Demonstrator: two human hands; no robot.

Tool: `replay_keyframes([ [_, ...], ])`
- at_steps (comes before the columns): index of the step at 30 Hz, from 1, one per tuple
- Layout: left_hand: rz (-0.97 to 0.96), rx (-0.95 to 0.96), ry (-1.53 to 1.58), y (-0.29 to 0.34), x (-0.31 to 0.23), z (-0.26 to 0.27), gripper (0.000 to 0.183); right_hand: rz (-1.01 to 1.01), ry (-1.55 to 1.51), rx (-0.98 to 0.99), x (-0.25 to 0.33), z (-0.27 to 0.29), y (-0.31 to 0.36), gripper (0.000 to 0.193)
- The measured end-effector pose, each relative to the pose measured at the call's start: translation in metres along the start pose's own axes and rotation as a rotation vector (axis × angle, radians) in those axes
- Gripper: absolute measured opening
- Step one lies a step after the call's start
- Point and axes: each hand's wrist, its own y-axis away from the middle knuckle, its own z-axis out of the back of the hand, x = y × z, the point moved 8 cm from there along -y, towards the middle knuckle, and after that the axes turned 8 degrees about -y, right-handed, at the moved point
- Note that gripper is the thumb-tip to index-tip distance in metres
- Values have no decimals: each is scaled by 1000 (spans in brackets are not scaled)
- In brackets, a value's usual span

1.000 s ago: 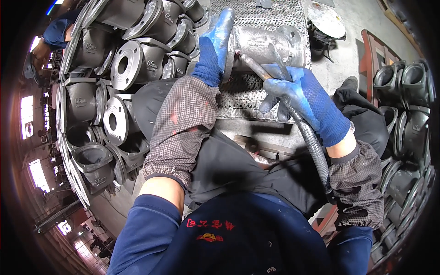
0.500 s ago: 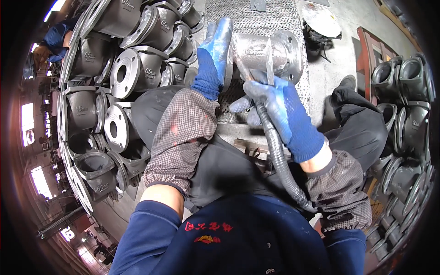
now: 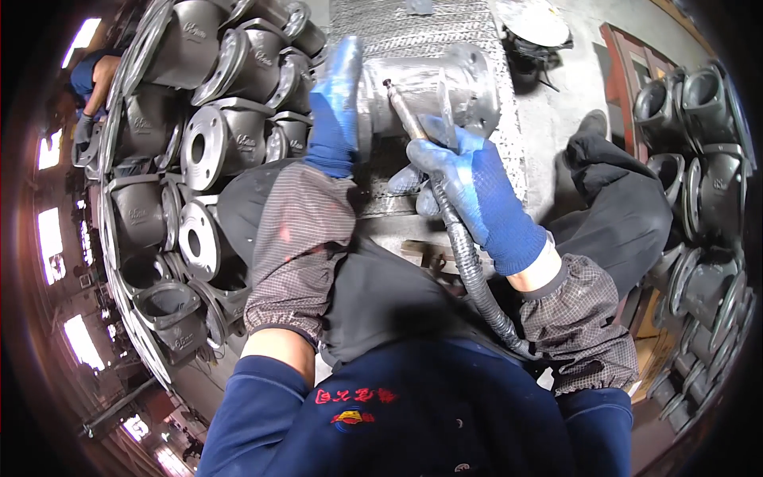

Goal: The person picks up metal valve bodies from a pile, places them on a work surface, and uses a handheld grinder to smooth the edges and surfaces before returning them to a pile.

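A grey flanged metal casting lies on its side on a textured bench top. My left hand, in a blue glove, rests along the casting's left flange with its fingers stretched out, slightly blurred. In my gloved right hand is a slim rod-shaped hand grinder, fed by a black ribbed hose. Its dark tip is over the casting's body near the left flange; whether it touches cannot be made out. A pale pointed strip sticks up beside my right fingers.
Similar grey castings are stacked high on my left, and more castings stand on my right beside a reddish frame. A round white-topped stool is at the far right. Another person's arm shows at far left.
The grinder's tip has shifted from beside the left flange onto the casting's body and now shows clearly. The whole view has moved a little, so bench and casting appear farther left.
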Motion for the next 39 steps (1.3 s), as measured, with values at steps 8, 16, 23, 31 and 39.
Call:
replay_keyframes([
  [8, 158, 12, 164, -33, 24, 41, 40, 36, -1, -84, 2, 61, 21, 45],
  [16, 97, -23, 157, -43, 26, 55, 37, 50, -28, -155, -44, 63, 4, 42],
  [23, 6, -14, 48, -48, 28, 71, 38, 190, 11, -146, -41, 66, -12, 48],
  [31, 40, -38, 80, -52, 27, 65, 37, 319, -51, -277, -49, 70, -28, 47],
  [39, -43, -116, -55, -49, 21, 73, 39, 626, 556, -348, -45, 81, -36, 48],
])
